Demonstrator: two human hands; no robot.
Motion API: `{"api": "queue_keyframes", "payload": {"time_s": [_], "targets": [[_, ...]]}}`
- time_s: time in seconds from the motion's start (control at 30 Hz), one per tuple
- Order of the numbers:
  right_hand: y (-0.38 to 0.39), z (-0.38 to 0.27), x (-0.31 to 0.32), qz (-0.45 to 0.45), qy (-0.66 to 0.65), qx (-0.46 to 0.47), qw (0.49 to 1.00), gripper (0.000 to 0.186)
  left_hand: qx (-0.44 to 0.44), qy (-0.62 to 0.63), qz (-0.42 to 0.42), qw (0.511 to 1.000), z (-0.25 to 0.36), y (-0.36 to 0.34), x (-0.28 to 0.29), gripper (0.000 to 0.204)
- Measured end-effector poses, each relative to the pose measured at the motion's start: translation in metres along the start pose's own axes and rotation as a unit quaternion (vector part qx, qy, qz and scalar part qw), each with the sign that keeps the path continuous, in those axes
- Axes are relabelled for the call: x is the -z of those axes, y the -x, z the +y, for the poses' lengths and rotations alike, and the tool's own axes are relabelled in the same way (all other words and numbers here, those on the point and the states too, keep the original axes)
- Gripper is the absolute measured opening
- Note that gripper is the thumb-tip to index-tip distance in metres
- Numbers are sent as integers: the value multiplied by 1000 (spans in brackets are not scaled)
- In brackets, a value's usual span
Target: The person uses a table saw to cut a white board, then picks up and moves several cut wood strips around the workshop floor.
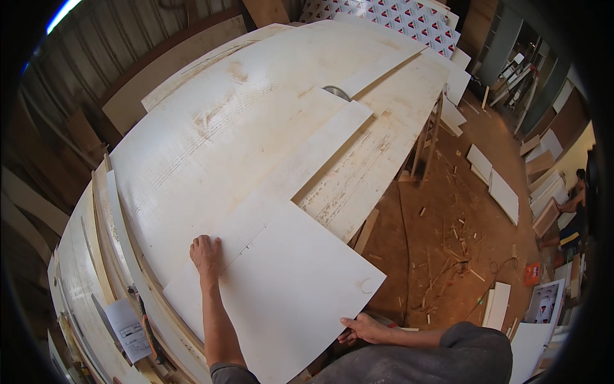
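Observation:
A white square panel (307, 262) lies on the large white sheet surface (179, 147), its near corner beside my body. My left hand (206, 253) rests near the panel's left part, fingers apart and slightly bent. My right hand (363, 328) grips the panel's near right edge, fingertips partly hidden. Beyond the panel, a white strip (332, 134) leads toward a round saw blade (336, 90) standing up through the surface, with another strip (384, 73) past it.
Wood strips (131, 230), a paper sheet (128, 329) and a utility knife (152, 339) lie at the left. On the brown floor (441, 211) are offcuts, loose boards (502, 195) and an orange case (532, 274). Another person (575, 205) is among panels at the right.

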State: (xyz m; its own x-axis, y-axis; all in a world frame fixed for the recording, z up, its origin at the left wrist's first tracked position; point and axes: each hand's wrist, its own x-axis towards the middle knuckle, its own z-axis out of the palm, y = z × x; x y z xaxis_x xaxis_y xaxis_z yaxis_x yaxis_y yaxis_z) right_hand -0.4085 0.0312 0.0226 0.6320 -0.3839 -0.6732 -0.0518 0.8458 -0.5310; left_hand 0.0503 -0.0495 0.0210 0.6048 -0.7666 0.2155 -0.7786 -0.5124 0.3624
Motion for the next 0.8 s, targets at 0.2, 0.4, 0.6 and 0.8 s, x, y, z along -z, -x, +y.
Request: {"api": "queue_keyframes", "payload": {"time_s": [0.2, 0.4, 0.6, 0.8], "targets": [[8, 4, 9, -19, -43, -29, 998, 41, 9, -8, -62, 998, 27, -13, 35, 37], [12, 8, 12, -2, -69, 19, 997, 43, -41, -57, -67, 995, 61, -16, 77, 46], [28, 6, 34, 21, -88, 32, 995, 45, -83, -103, 18, 991, 106, -28, 156, 51], [18, -28, 50, 52, -56, 78, 994, 50, -36, -115, 32, 992, 101, -16, 217, 51]]}}
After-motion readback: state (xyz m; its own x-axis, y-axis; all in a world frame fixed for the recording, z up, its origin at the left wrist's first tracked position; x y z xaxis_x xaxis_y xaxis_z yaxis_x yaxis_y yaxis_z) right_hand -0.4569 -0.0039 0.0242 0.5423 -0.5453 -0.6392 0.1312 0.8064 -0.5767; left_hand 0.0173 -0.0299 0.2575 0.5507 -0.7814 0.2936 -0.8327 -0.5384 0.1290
